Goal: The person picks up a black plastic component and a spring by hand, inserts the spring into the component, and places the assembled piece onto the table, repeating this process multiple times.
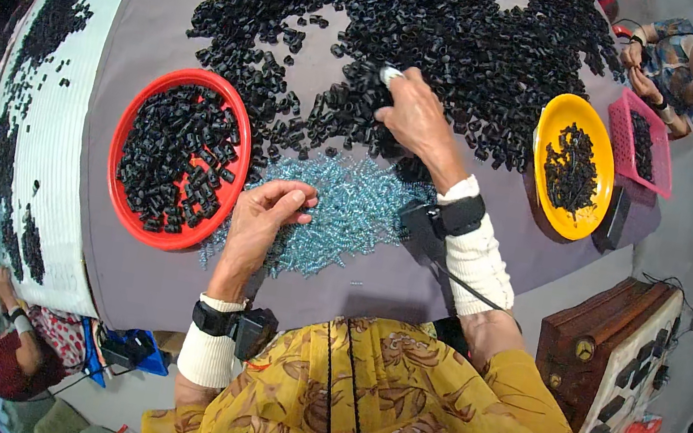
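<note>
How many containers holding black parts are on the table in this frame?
3. A round red plastic bowl sits left of the person's left hand; a round yellow plastic bowl lies right of the right hand; a pink rectangular plastic basket sits at the far right edge. Others may lie outside the view.

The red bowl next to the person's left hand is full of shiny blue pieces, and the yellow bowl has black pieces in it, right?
Not quite. The head view shows the red bowl beside the left hand holds black pieces, not blue ones. The shiny blue pieces lie loose on the table. The yellow bowl does hold black pieces.
</note>
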Available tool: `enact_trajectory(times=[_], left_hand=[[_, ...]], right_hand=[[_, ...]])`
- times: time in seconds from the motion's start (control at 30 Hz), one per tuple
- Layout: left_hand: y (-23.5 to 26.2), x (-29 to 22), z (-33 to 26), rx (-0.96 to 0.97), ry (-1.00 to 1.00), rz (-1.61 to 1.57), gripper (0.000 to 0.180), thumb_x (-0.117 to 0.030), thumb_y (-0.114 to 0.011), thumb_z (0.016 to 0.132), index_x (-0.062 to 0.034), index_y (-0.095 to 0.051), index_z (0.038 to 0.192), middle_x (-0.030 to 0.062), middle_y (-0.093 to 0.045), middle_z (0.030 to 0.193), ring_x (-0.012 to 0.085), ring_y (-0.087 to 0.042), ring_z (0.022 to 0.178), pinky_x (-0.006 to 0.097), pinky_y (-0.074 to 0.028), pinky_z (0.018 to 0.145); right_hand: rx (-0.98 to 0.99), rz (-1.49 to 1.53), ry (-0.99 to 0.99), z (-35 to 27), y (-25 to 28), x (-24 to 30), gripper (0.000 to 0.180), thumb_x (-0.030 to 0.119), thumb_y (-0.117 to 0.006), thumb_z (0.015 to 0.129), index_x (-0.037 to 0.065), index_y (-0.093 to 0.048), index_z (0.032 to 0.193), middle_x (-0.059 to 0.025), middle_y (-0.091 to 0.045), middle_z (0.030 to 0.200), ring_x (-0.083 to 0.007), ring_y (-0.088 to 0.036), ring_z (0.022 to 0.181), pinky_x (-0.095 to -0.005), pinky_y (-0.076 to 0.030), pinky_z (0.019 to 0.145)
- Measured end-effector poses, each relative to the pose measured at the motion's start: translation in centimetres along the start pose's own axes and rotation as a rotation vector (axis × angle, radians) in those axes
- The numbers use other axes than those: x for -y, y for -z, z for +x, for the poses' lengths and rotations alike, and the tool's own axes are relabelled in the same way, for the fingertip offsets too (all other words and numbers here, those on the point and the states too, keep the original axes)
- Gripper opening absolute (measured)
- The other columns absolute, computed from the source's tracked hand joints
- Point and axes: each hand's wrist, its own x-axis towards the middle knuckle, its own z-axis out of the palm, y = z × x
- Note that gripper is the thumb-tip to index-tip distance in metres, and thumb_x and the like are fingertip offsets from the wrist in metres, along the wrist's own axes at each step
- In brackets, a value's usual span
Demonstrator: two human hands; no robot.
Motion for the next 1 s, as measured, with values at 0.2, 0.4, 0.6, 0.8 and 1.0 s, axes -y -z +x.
enact_trajectory(times=[0.2,0.4,0.6,0.8,1.0], left_hand=[[0.1,-0.3,-0.5,-0.025,0.021,-0.025,0.021,-0.013,-0.057,0.092,0.0040,-0.065,0.102,0.0101,-0.065,0.098,0.0141,-0.063,0.089,0.025,-0.054,0.074],[0.3,0.1,0.1,0.013,-0.005,-0.012,0.022,-0.014,-0.055,0.093,0.0032,-0.065,0.103,0.0103,-0.065,0.101,0.0157,-0.063,0.091,0.027,-0.054,0.076],[0.4,0.1,-0.1,0.022,0.002,-0.044,0.022,-0.015,-0.057,0.093,0.0014,-0.065,0.104,0.0095,-0.066,0.100,0.0139,-0.063,0.089,0.026,-0.054,0.075],[0.5,0.0,0.0,0.027,0.039,-0.036,0.021,-0.015,-0.059,0.091,0.0013,-0.065,0.103,0.0086,-0.066,0.097,0.0138,-0.062,0.088,0.027,-0.053,0.077],[-0.1,-1.6,0.0,0.063,-0.018,0.142,0.022,-0.015,-0.062,0.090,0.0007,-0.066,0.104,0.0043,-0.066,0.094,0.0095,-0.059,0.080,0.024,-0.049,0.074]], right_hand=[[-0.117,0.013,0.116,-1.1,3.2,-0.7,0.051,0.020,-0.075,0.070,-0.005,-0.057,0.110,-0.0192,-0.056,0.100,-0.0336,-0.057,0.090,-0.0402,-0.046,0.081],[-0.081,-0.174,-0.087,-6.5,6.4,-6.6,0.054,0.017,-0.078,0.065,-0.004,-0.057,0.110,-0.0211,-0.057,0.100,-0.0401,-0.057,0.095,-0.0433,-0.047,0.080],[0.043,-0.129,-0.048,-4.0,4.1,-5.3,0.046,0.014,-0.076,0.067,-0.005,-0.056,0.104,-0.0211,-0.055,0.097,-0.0416,-0.055,0.094,-0.0455,-0.047,0.079],[0.005,-0.152,0.112,-1.8,3.1,-1.0,0.040,0.017,-0.076,0.068,-0.003,-0.060,0.099,-0.0188,-0.056,0.101,-0.0372,-0.056,0.097,-0.0440,-0.046,0.082],[-0.025,-0.156,0.648,0.1,-0.6,2.5,0.037,0.020,-0.076,0.067,0.000,-0.065,0.096,-0.0129,-0.057,0.116,-0.0304,-0.049,0.113,-0.0408,-0.039,0.092]])
